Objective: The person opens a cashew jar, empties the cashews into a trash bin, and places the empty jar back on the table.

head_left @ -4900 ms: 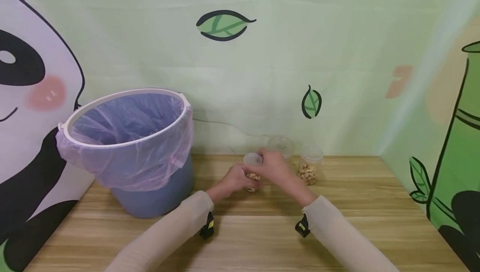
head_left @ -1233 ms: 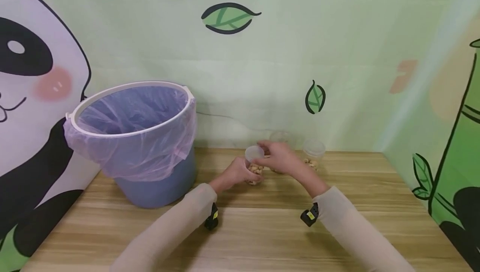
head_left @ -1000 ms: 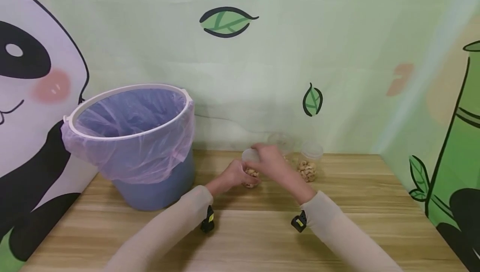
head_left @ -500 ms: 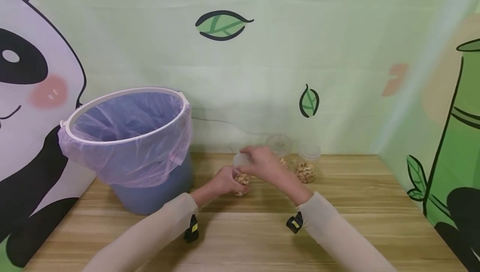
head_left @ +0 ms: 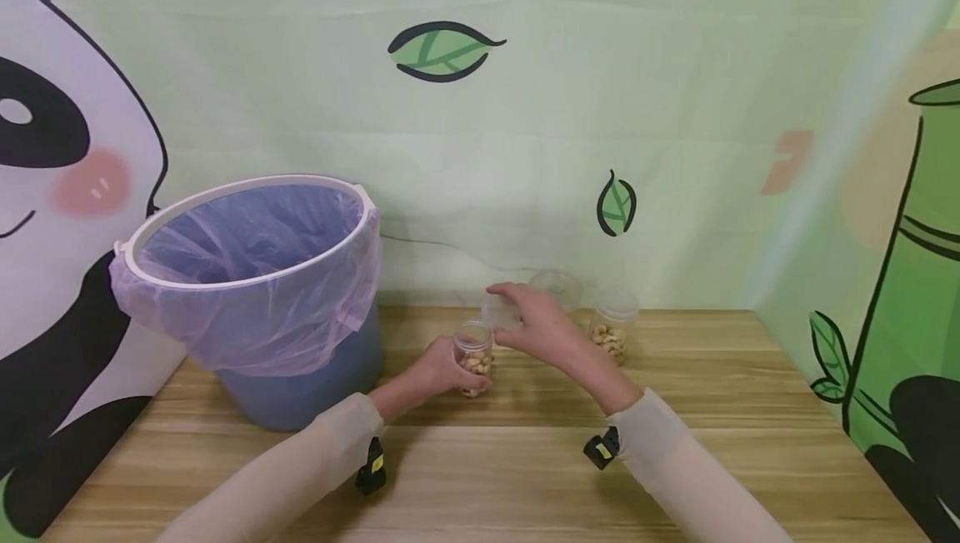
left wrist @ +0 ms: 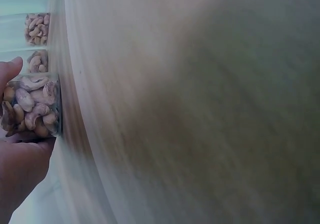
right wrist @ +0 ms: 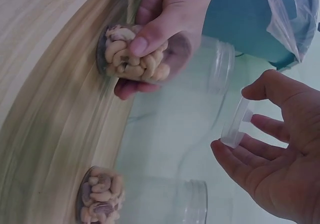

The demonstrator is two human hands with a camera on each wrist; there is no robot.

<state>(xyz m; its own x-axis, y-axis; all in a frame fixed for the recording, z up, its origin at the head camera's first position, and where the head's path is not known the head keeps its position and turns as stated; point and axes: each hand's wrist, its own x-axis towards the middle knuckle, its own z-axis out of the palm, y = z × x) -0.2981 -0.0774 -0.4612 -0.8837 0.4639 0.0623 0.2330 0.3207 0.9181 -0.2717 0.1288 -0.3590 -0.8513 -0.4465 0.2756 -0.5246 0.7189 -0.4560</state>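
Note:
My left hand grips a clear jar of cashews around its lower half, thumb and fingers on opposite sides. The jar stands upright on the wooden table with its threaded mouth uncovered. Just above and to the right, my right hand pinches a translucent white lid by its edge. In the right wrist view the lid is clearly apart from the jar's mouth. Close by the left thumb in that view, cashews fill the jar's lower part. The left wrist view shows the jar near its left edge.
Two more clear cashew jars stand near the back wall: a right one and a left one partly behind my right hand. A large blue bin with a pink plastic liner stands at the left of the wooden table.
The lid has come off the jar, lifted up and right by my right hand. My left hand and the jar have shifted left.

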